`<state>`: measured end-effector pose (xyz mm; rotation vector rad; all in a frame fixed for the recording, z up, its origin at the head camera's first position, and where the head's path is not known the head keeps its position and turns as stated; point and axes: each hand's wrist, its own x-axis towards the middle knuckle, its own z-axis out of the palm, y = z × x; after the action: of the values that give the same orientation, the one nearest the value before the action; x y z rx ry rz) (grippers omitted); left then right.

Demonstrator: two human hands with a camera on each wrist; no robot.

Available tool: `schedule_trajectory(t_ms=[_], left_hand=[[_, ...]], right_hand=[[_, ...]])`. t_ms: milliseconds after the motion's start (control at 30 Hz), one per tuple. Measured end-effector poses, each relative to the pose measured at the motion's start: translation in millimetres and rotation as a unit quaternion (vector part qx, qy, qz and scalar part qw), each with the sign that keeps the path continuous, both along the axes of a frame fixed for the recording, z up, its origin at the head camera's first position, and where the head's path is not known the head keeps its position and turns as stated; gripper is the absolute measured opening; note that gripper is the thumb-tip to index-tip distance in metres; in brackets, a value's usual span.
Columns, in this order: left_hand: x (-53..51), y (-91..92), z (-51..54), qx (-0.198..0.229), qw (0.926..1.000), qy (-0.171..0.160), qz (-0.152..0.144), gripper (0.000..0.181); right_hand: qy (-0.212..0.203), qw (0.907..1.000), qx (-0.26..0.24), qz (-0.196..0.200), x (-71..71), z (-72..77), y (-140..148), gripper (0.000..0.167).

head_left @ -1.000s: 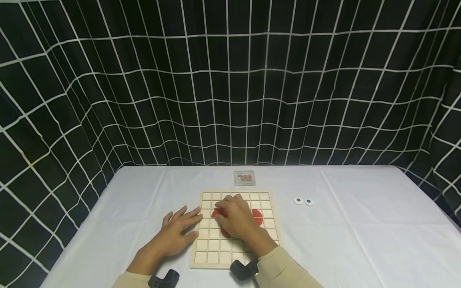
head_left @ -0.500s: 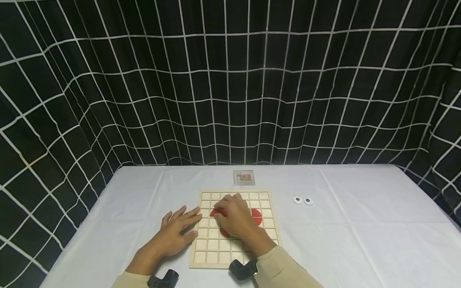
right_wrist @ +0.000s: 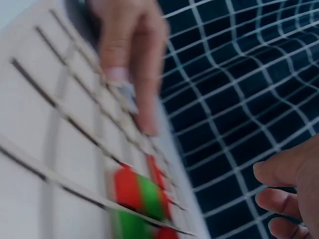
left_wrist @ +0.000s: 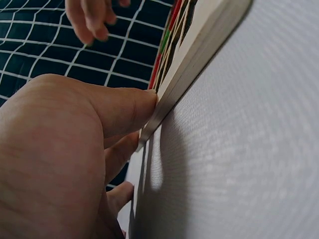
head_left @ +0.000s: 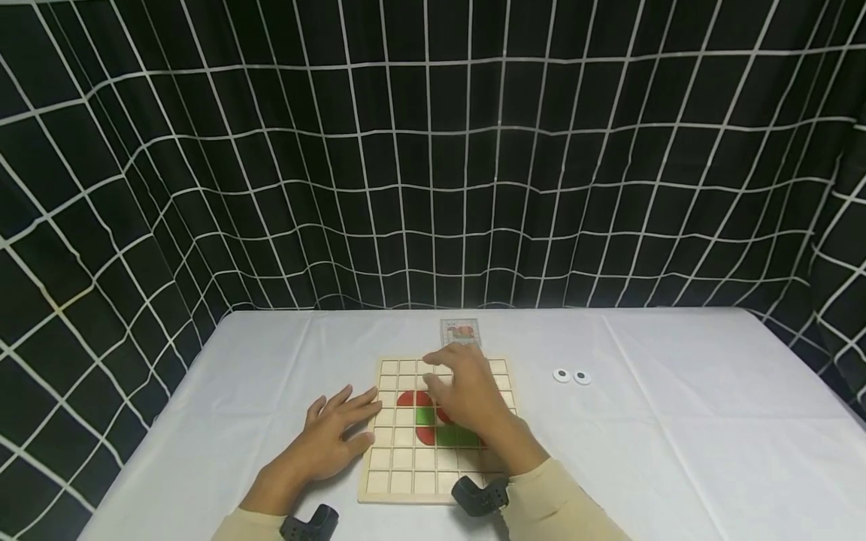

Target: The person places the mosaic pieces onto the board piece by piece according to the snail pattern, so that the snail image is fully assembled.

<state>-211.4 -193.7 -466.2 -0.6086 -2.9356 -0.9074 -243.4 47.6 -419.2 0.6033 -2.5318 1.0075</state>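
A wooden grid board (head_left: 398, 481) lies on the white table, with red rounded pieces (head_left: 406, 399) and green pieces (head_left: 425, 415) set in its squares. My left hand (head_left: 333, 437) rests along the board's left edge, fingers spread, thumb (left_wrist: 132, 105) touching the rim in the left wrist view. Above the board's upper middle is my right hand (head_left: 468, 387), raised clear of the surface. Its fingers are loosely bent and apart from the thumb, with nothing between them; the right wrist view shows these fingertips (right_wrist: 274, 199) away from the board. Some pieces are hidden beneath the right hand.
Two white discs with dark centres, a left one (head_left: 561, 375) and a right one (head_left: 582, 377), lie to the right of the board. A small picture card (head_left: 449, 330) is behind the board, partly covered by the right hand. A black curtain (head_left: 433, 188) with white grid lines surrounds the table.
My right hand has lifted off the pieces and moved up and slightly right, uncovering red and green pieces. The left hand stays in place.
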Motion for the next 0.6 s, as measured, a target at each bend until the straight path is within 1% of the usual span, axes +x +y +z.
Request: schedule_trajectory(t_ms=[100, 167, 233, 433, 533, 600], left_hand=[[-0.3, 0.9, 0.5, -0.001, 1.0000, 0.002, 0.002, 0.043], [-0.7, 0.3, 0.4, -0.004, 1.0000, 0.001, 0.003, 0.043], [-1.3, -0.7, 0.2, -0.005, 1.0000, 0.000, 0.003, 0.043], [-3.0, -2.0, -0.8, 0.002, 1.0000, 0.007, -0.003, 0.043], [-2.9, -1.7, -1.4, 0.000, 1.0000, 0.007, -0.005, 0.043], [-2.8, -1.6, -1.2, -0.001, 0.9999, 0.008, -0.006, 0.043]], right_hand=[[-0.004, 0.9997, -0.006, -0.023, 1.3, 15.3, 17, 0.025], [-0.004, 0.9994, -0.011, -0.033, 0.7, 21.9, 30, 0.029], [0.008, 0.9991, -0.013, -0.041, -0.4, 26.1, 42, 0.030], [0.063, 0.9968, -0.029, -0.040, -5.8, 30.9, 86, 0.029], [0.074, 0.9952, -0.033, -0.055, -8.5, 31.0, 108, 0.030], [0.070, 0.9945, -0.032, -0.071, -9.7, 29.8, 121, 0.031]])
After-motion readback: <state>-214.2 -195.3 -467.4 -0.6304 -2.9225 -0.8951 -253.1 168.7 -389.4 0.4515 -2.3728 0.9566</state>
